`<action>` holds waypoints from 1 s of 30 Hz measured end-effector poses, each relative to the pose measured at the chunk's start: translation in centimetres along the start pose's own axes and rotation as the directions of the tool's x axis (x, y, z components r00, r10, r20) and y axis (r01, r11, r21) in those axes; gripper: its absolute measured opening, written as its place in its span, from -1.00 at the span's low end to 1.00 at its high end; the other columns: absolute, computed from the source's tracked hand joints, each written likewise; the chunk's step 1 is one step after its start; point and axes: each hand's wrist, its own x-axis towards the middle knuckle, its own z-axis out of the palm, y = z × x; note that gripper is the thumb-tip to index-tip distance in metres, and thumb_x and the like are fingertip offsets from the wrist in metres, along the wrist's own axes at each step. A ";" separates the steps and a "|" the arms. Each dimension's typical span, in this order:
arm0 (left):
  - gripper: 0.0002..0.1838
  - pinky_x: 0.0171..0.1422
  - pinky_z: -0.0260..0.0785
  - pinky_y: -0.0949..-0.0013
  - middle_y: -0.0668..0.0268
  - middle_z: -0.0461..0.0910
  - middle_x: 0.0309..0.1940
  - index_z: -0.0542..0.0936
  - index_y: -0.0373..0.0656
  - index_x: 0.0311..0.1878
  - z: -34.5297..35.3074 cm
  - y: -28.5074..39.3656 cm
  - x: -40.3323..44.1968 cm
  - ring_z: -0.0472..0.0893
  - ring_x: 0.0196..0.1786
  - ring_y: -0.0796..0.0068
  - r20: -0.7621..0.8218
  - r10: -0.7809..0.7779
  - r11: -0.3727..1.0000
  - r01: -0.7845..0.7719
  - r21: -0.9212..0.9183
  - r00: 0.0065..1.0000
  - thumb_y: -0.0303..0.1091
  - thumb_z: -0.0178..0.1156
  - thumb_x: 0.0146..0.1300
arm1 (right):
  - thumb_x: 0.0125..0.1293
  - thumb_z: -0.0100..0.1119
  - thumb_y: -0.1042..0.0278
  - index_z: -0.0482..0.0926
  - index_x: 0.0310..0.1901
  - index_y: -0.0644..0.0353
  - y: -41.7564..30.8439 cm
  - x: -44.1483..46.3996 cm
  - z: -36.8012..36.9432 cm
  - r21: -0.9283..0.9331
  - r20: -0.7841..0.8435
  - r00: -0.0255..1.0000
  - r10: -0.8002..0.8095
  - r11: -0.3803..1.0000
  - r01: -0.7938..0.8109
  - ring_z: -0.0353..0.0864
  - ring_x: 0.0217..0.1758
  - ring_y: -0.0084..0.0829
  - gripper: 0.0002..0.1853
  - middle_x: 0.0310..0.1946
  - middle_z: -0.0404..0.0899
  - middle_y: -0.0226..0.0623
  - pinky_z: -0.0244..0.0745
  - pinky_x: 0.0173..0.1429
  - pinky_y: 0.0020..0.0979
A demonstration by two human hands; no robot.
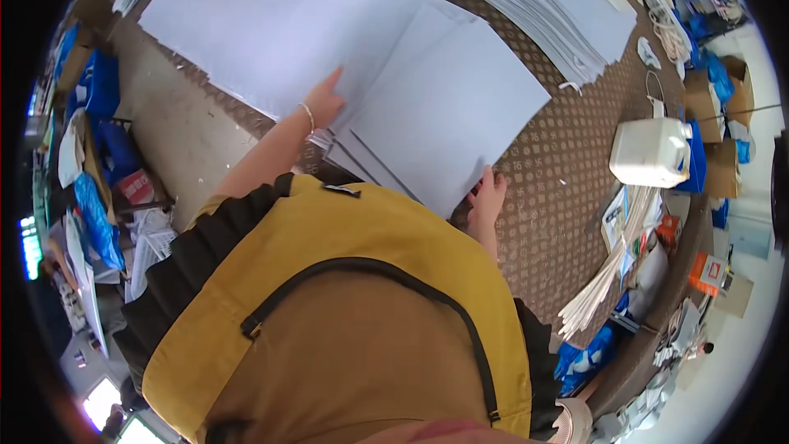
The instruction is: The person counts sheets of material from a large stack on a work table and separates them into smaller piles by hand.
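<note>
Large white sheets lie fanned on the patterned table, overlapping a wide white stack on the left. My left hand, with a bracelet at the wrist, rests where the two meet; its index finger stretches out on the white surface, and the other fingers are partly hidden. At the near right corner of the fanned sheets, my right hand pinches the edge of the top sheet. Some of its fingertips are out of sight by the edge.
Another pile of white sheets lies at the far right. On the table's right side stand a white plastic jug and a bundle of pale sticks. The patterned tabletop shows between them. Blue bins stand at left.
</note>
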 end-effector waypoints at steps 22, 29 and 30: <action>-0.54 -0.07 0.36 0.35 0.16 0.57 -0.16 0.47 -0.20 0.04 3.3 -0.5 1.9 0.54 -0.13 0.35 0.521 0.025 0.675 0.370 -0.638 0.853 -0.36 0.10 -0.01 | 0.01 0.22 0.55 0.23 0.16 0.26 -4.1 -3.9 0.0 0.138 0.306 0.951 0.036 0.987 -0.082 0.41 0.06 -0.20 -0.37 0.02 0.40 -0.15 0.38 0.08 -0.20; -0.51 -0.05 0.36 0.21 -0.04 0.54 -0.20 0.41 -0.17 0.08 4.5 -2.5 2.2 0.53 -0.12 0.10 0.079 0.053 0.987 -0.041 -0.155 0.995 -0.31 0.04 0.00 | 0.03 0.18 0.58 0.26 0.14 0.23 -2.3 -2.7 -0.4 0.138 0.245 0.962 0.119 0.978 -0.156 0.42 0.06 -0.20 -0.42 0.01 0.42 -0.13 0.42 0.06 -0.16; -0.51 -0.04 0.36 0.18 -0.07 0.53 -0.21 0.39 -0.17 0.09 3.7 -1.8 1.7 0.52 -0.12 0.06 -0.082 0.137 0.990 -0.140 -0.034 0.987 -0.30 0.03 0.01 | 0.02 0.18 0.59 0.26 0.14 0.23 -2.1 -2.6 -0.2 0.144 0.242 0.962 0.126 0.976 -0.164 0.42 0.06 -0.20 -0.42 0.02 0.41 -0.13 0.41 0.07 -0.16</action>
